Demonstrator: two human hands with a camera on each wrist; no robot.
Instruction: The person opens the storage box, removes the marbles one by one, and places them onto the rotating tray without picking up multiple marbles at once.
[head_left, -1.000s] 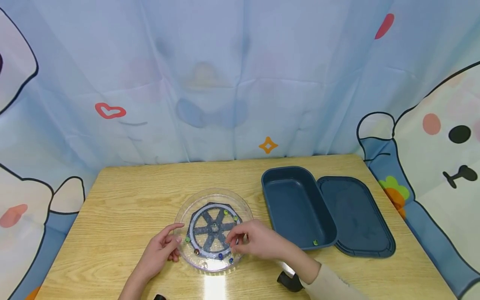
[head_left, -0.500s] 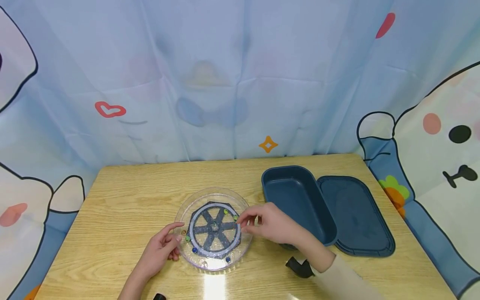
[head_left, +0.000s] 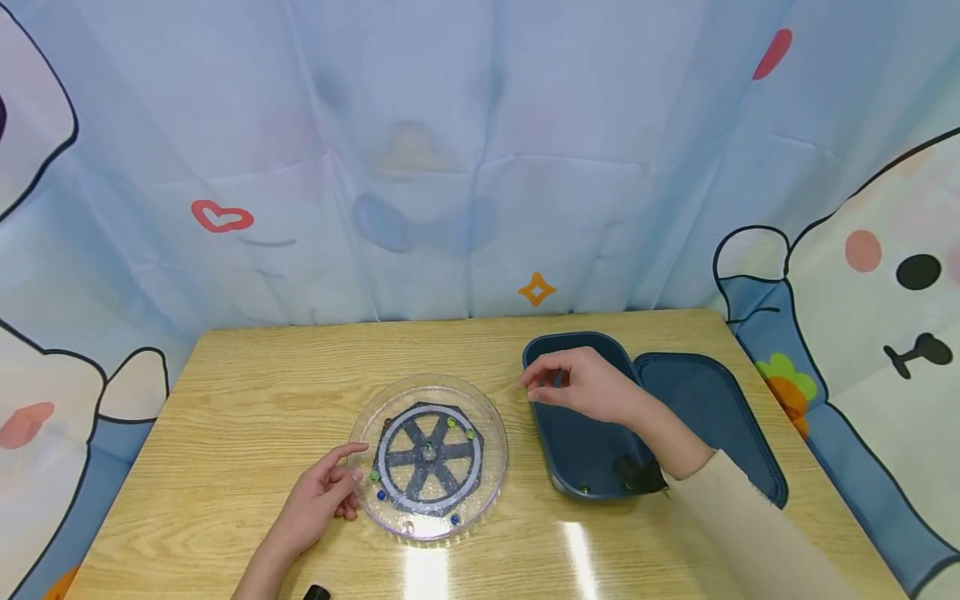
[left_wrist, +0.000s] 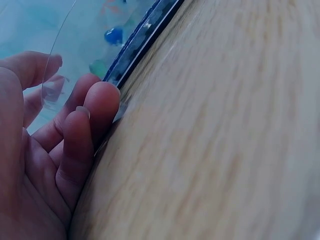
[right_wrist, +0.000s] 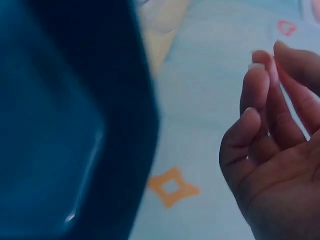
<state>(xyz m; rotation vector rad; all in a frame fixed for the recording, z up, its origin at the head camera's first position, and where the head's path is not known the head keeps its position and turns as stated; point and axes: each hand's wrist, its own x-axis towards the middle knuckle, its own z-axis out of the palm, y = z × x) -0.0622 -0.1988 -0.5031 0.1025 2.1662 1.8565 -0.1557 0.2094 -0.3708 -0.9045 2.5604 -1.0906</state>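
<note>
A round clear plastic dish [head_left: 491, 408] with a dark wheel-shaped pattern stands on the table. Several small marbles lie in it, among them a blue marble [head_left: 381, 495] and a green marble [head_left: 374, 475]. My left hand [head_left: 318, 500] holds the dish's left rim; in the left wrist view, fingers [left_wrist: 102, 100] curl at its edge. Over the left side of a dark blue box [head_left: 551, 450] hovers my right hand [head_left: 588, 385]. Its fingertips are drawn together, and I see nothing between them. A green marble [head_left: 585, 489] lies at the box's near end.
Right of the box lies its flat dark blue lid [head_left: 705, 400], partly behind the right forearm. Behind the wooden table [head_left: 285, 400] hangs a light blue printed curtain [head_left: 420, 250]. A small black object [head_left: 317, 592] shows at the bottom edge.
My right hand has moved from the dish up and right to the box. Some marbles have rolled round the dish, and the box's marble has shifted left. My left hand stays put.
</note>
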